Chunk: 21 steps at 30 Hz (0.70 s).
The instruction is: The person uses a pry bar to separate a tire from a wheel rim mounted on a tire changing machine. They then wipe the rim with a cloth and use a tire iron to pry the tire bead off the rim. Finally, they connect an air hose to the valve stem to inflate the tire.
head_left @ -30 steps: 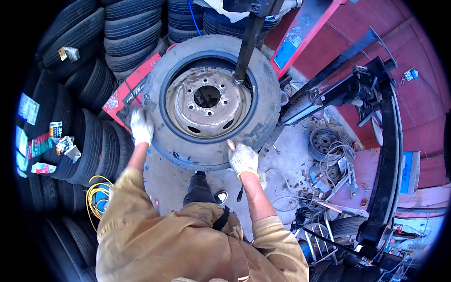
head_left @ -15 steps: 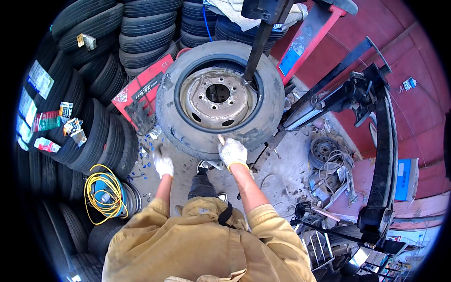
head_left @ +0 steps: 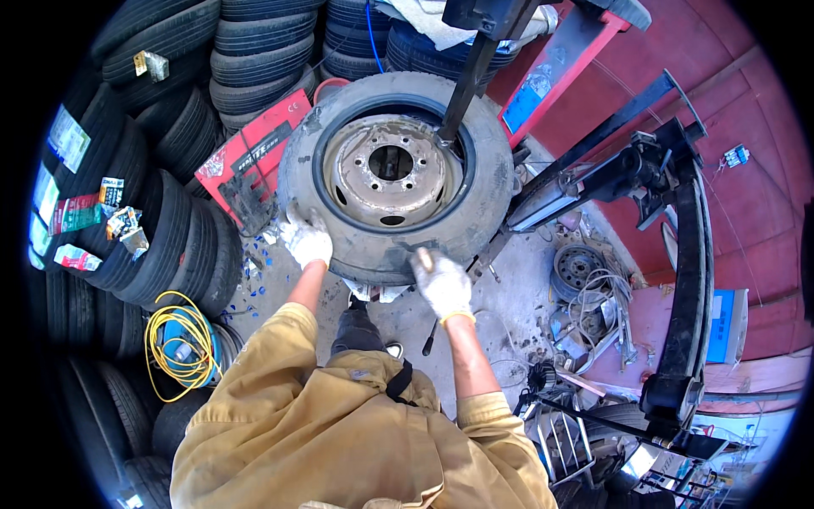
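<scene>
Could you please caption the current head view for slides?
White-gloved left hand and right hand at a grey rubber tire around a round metal wheel.

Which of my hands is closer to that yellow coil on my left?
Your left. The left hand is at the tire's near left edge, up and right of the yellow coil; the right hand is much farther right.

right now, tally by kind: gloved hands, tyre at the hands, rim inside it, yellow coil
gloved hands (left hand, right hand): 2
tyre at the hands: 1
rim inside it: 1
yellow coil: 1
total: 5
</scene>
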### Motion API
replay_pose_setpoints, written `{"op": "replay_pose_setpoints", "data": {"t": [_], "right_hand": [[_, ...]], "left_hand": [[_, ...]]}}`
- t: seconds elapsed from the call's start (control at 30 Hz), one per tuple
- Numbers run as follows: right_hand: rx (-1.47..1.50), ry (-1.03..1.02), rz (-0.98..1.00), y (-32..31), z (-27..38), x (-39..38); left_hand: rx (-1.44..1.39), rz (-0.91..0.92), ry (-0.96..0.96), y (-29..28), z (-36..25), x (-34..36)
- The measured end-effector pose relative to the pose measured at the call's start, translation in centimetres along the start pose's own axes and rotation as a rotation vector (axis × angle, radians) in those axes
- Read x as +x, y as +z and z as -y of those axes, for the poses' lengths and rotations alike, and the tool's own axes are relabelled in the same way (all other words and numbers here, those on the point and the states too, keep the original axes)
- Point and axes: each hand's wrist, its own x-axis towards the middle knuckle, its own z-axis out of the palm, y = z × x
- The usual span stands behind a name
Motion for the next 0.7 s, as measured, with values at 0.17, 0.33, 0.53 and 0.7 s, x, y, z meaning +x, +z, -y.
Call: {"op": "replay_pose_setpoints", "data": {"t": [0.17,0.33,0.53,0.7], "right_hand": [[0.305,0.186,-0.55,-2.7,-5.7,1.5],[0.329,0.261,-0.926,-2.5,-13.7,3.8],[0.38,0.56,-0.765,-3.3,-20.9,10.0],[1.121,0.566,-0.888,0.0,-26.7,19.2]], "left_hand": [[-0.286,0.15,0.148,1.5,4.9,5.5],[-0.642,0.287,0.081,4.4,7.6,6.6],[-0.162,0.321,0.137,5.4,12.7,8.6],[-0.411,0.331,-0.23,4.9,12.2,9.3]]}}
